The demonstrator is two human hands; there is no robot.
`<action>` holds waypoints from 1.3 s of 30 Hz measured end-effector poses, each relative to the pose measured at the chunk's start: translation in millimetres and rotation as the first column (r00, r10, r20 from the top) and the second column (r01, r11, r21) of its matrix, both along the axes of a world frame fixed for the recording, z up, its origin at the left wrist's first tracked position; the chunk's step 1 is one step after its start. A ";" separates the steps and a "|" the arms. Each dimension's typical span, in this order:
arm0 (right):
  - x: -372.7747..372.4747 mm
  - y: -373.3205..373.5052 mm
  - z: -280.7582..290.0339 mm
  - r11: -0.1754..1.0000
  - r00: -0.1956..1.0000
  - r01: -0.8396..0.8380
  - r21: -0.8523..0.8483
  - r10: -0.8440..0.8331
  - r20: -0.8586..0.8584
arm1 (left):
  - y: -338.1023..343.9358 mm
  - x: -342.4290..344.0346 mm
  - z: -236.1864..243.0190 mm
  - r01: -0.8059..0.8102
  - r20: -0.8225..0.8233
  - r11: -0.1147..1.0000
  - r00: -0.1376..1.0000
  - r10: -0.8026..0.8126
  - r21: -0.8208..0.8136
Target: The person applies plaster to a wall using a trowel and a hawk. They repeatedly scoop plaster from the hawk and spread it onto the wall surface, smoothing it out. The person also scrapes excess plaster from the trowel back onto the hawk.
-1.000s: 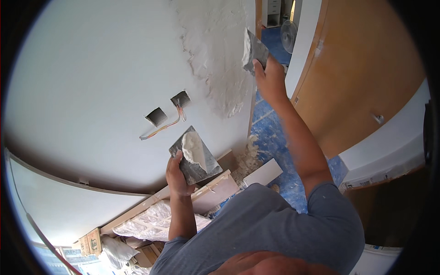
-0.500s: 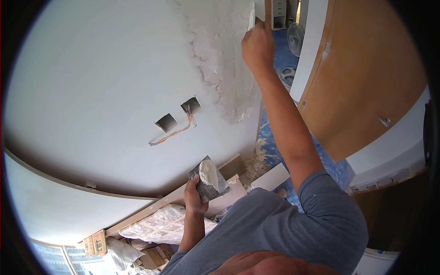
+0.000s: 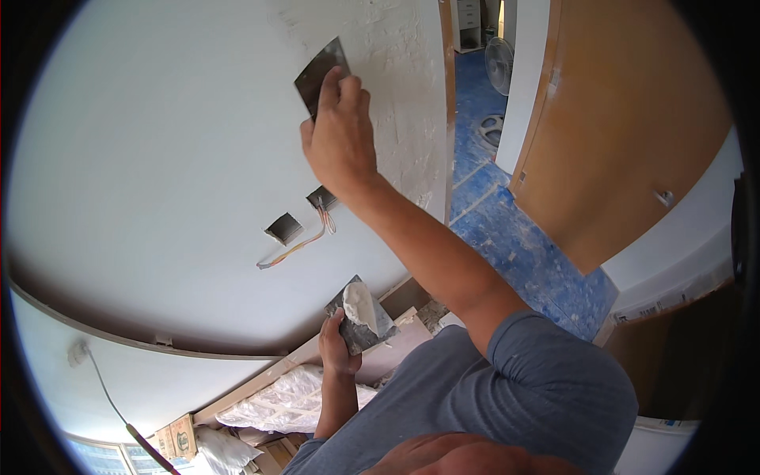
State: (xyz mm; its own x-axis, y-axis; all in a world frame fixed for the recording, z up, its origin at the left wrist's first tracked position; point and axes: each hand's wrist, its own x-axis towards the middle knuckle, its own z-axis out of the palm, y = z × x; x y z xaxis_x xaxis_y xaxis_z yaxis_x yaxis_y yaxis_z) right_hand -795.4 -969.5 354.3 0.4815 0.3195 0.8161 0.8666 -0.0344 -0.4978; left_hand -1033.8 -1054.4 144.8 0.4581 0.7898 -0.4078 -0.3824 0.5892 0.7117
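Pinching one scraper apparently against the wall, the right hand backs it with extended fingers, likely for even pressure; the left hand clasps a second scraper below, white paste upward, presumably against spilling.
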 end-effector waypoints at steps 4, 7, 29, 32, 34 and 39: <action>-32.5 -20.7 -4.5 0.977 0.979 -0.201 -0.070 0.202 0.000 | 5.6 2.4 -15.4 0.036 -0.028 0.999 0.999 -0.036 0.009; -17.7 -45.0 -8.2 0.969 0.968 -0.245 -0.031 0.246 0.045 | 0.0 2.4 -13.3 0.027 -0.007 0.999 1.000 -0.027 0.018; 0.1 -30.9 29.3 0.991 0.990 -0.128 -0.024 0.129 0.048 | 13.0 40.0 35.0 0.025 0.086 0.992 0.996 -0.036 0.126; 14.6 -54.9 21.7 0.931 0.932 -0.364 -0.012 0.364 0.003 | 15.1 50.4 53.2 0.038 0.133 0.980 0.989 -0.065 0.195; 25.0 -91.6 15.9 0.853 0.845 -0.522 0.009 0.519 -0.129 | 13.3 60.7 70.4 -0.008 0.183 0.979 0.983 -0.029 0.202; 28.6 -164.4 -65.3 0.764 0.670 -0.606 0.223 0.641 -0.375 | 12.8 83.3 81.5 0.030 0.269 0.991 0.961 -0.064 0.130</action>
